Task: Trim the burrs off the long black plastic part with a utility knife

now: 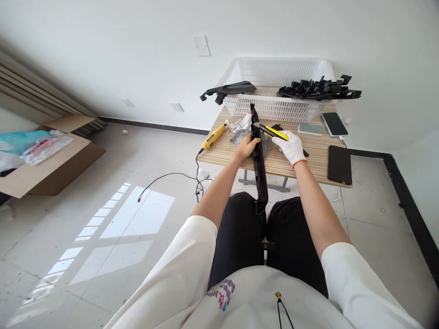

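My bare left hand (248, 147) is closed around a long black plastic trim piece (259, 171), which stands lengthwise between me and the table, its near end by my thighs. In a white knit glove with an orange cuff, my right hand (290, 147) grips a yellow and black utility knife (276, 132). The knife's blade points left and lies at the upper part of the trim piece; whether it touches is too small to tell. Under the hands is a grey cloth (239, 136), partly hidden, and beyond it lies another white glove (241, 124).
On the wooden table (315, 171) stands a white plastic basket (274, 108) with black parts (317, 88) and a long trim piece (229, 90) across its rim. A yellow corded tool (214, 136) lies left; a phone (334, 124) and black tablet (339, 164) lie right. A cardboard box (65, 167) stands far left.
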A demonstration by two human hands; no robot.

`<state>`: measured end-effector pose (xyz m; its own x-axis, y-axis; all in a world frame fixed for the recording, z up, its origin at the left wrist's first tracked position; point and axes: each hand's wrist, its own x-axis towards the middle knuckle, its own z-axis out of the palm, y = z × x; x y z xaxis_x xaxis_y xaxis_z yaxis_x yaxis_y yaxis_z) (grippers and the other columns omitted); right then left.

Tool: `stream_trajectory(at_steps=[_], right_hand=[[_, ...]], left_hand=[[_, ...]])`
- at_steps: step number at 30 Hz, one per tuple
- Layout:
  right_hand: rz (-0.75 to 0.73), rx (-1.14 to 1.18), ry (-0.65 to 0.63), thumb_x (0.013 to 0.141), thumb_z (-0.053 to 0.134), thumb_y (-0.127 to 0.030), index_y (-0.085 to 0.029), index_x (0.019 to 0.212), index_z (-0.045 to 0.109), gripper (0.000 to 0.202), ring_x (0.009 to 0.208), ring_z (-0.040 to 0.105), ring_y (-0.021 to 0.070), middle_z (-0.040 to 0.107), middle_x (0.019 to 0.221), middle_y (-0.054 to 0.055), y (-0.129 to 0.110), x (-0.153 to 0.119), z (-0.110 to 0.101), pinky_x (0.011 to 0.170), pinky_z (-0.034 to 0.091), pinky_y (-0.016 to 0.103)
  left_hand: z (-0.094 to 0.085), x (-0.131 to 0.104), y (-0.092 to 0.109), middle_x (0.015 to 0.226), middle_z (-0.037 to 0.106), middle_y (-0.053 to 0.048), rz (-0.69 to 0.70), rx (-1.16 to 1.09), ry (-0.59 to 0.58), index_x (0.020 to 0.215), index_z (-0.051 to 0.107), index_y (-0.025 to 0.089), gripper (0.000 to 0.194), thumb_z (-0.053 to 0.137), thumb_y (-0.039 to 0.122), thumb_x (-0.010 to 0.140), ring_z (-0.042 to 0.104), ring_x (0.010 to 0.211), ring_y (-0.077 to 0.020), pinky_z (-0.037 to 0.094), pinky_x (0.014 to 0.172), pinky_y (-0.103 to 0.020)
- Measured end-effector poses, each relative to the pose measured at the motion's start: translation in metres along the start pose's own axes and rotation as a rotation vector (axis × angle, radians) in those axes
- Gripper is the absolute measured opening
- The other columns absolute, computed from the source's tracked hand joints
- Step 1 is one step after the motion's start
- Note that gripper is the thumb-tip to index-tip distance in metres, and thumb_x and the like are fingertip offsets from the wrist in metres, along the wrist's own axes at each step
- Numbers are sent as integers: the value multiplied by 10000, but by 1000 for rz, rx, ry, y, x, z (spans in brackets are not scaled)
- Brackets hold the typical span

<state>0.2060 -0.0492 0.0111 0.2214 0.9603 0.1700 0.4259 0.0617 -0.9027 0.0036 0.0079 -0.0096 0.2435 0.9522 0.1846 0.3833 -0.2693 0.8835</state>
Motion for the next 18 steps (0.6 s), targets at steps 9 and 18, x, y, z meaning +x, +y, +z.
stream_trajectory(at_steps=[9,18], right_hand=[[40,78,29,719,749,-437,-189,1071,727,430,530,552,109,678,747,-15,3,-1,0,529,480,254],[56,37,62,738,725,-443,-181,1066,721,420,507,547,97,681,771,-15,-3,-3,-3,510,473,237]], left_hand=[[1,-9,8,736,617,-47,3,105,-50,699,497,213,223,550,368,851,606,795,-251,455,805,-374],[3,-7,10,678,593,-44,-17,116,-14,661,487,219,238,571,338,850,623,797,-269,461,834,-383]])
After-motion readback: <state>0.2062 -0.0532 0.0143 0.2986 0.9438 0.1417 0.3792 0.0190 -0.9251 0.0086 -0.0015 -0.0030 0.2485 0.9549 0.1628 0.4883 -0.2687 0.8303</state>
